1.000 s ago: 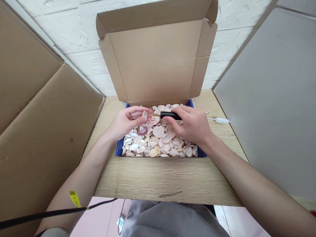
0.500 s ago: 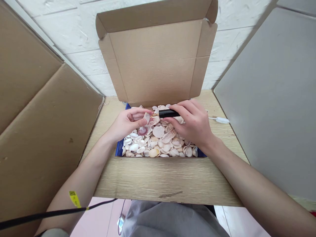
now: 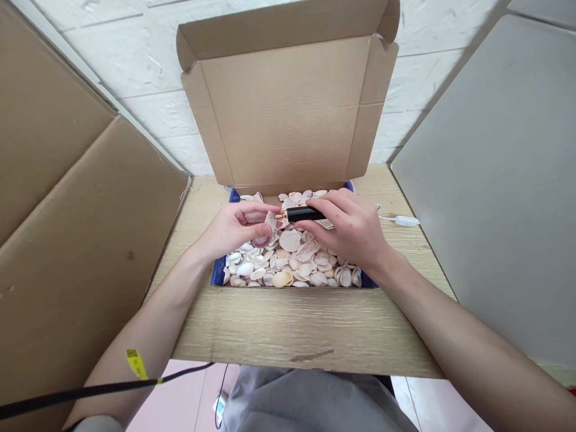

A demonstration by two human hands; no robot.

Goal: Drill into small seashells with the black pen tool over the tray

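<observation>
Between the thumb and fingers of my left hand [image 3: 236,228] is a pale seashell [image 3: 271,223], held upright on its edge. My right hand [image 3: 348,225] grips a black mini drill [image 3: 306,213] with a brass-coloured chuck, pointing left. Its tip is at the shell's face; whether the bit touches or enters the shell is too small to tell. Both hands are above an open cardboard box [image 3: 219,273] with blue sides, full of loose seashells [image 3: 290,241] in white, cream and purple.
The box's raised lid [image 3: 288,114] leans toward the white wall. A white cable with an inline switch [image 3: 406,221] lies right on the wooden table [image 3: 279,324]. Cardboard [image 3: 90,240] stands left, a grey panel [image 3: 504,180] right. A black cable [image 3: 90,392] crosses the lower left.
Both hands have moved down slightly with the shell and the drill. The shell has turned more edge-on, and the drill lies a little lower and further left.
</observation>
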